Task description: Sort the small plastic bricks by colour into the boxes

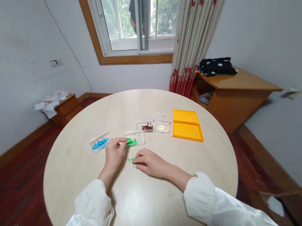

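My left hand (pixel 116 149) reaches to the left end of a clear plastic box (pixel 141 142) with small green pieces (pixel 130 141) in it. Its thumb and fingers are pinched together at the green pieces; whatever they hold is too small to make out. Just in front of the box, several loose green pieces (pixel 132 159) lie on the table. Over these, my right hand (pixel 149 163) rests low with curled fingers, thumb and fingertips close together beside the pieces. Whether something sits between those fingertips I cannot make out.
On the round table (pixel 143 206) stand a clear box of blue pieces (pixel 100 143), one of brown pieces (pixel 147 127), one of pale yellow pieces (pixel 162 127) and an open yellow case (pixel 185 114). A wooden cabinet (pixel 238 87) is at the right. Outside the window a person (pixel 133 10) shows.
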A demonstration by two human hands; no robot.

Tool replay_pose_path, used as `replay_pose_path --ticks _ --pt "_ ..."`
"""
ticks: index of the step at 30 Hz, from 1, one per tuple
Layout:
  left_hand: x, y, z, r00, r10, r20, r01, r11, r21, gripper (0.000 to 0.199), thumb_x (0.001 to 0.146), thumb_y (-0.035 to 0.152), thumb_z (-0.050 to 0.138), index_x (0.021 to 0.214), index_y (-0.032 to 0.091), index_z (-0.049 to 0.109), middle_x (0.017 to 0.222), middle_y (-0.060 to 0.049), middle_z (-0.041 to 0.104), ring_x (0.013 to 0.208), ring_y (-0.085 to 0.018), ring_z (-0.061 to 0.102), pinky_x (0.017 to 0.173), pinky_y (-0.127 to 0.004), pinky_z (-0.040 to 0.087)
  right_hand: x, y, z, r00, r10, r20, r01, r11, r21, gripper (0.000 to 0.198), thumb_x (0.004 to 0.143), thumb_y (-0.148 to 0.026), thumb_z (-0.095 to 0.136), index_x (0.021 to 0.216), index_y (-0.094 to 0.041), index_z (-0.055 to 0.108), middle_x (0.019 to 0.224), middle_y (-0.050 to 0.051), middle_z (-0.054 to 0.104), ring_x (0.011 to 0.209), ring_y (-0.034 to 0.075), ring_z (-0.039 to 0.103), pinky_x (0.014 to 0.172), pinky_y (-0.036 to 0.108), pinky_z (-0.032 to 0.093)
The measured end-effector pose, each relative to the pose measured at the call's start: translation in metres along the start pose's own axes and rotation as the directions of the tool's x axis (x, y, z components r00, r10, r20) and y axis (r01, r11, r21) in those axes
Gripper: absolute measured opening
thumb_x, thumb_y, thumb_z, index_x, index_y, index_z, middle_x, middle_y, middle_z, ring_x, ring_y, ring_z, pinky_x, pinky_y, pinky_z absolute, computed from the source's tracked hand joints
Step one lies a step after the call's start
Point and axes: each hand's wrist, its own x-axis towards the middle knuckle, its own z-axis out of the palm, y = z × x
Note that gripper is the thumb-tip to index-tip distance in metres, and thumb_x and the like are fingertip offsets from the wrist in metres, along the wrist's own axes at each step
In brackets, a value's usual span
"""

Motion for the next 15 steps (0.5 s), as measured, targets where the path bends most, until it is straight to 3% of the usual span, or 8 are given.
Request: replay_pose_path --ticks 10,15 --pt "-0.0005 -0.0046 0.0031 1.000 -0.007 0.018 0.006 0.999 0.047 0.015 0.071 0.027 0.057 0.073 0.019 0.070 0.080 -0.006 0.072 0.072 -0.017 0.058 0.069 -0.030 0.045 0.0027 0.0010 -0.0011 1.000 0.031 0.000 -0.031 0.999 0.024 0.010 0.079 -0.012 0.059 0.077 -0.018 0.066 0.080 0.004 0.063 0.083 0.016 0.055 0.079 0.030 0.045" --pt "0.0002 -0.0024 0.0032 0.998 0.028 0.053 -0.030 0.999 0.037 0.014 0.070 0.028 0.058 0.069 0.018 0.067 0.081 -0.006 0.071 0.079 -0.019 0.059 0.073 -0.032 0.045 0.0019 -0.0001 -0.0013 0.996 0.085 -0.034 -0.082 0.993 0.083 0.016 0.078 -0.005 0.053 0.084 -0.017 0.062 0.084 0.004 0.064 0.082 0.015 0.057 0.077 0.028 0.045"
